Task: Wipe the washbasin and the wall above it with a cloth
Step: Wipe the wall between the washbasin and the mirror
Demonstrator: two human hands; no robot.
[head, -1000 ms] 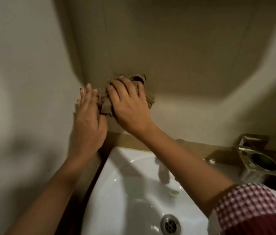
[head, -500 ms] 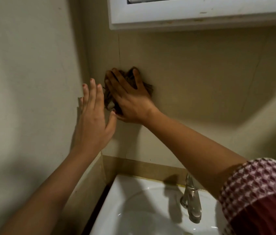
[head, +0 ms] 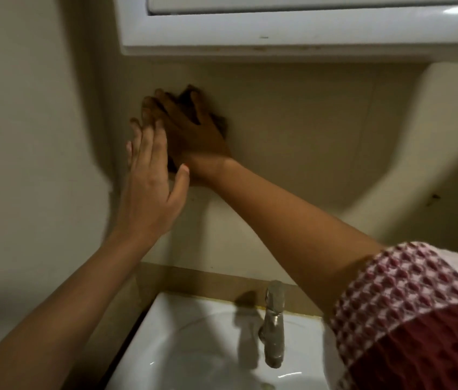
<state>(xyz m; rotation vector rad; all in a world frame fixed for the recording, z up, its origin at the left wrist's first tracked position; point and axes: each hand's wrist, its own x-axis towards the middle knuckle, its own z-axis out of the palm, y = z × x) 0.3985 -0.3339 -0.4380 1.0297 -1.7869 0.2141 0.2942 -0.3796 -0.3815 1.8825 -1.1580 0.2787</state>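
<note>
My right hand (head: 194, 130) presses a dark brown cloth (head: 220, 123) flat against the beige wall (head: 292, 130) above the washbasin, fingers spread over it; most of the cloth is hidden under the hand. My left hand (head: 152, 175) is raised beside it near the wall corner, fingers straight, holding nothing. The white washbasin (head: 183, 333) lies below at the bottom of the view, its metal tap (head: 273, 327) at the back rim.
A white cabinet (head: 278, 26) juts out from the wall just above my hands. The side wall (head: 25, 136) closes in on the left. A tan ledge (head: 194, 280) runs behind the basin.
My right hand has slid the cloth upward on the wall, towards the cabinet. My left hand has risen alongside it. The view has tilted up, so less of the basin shows.
</note>
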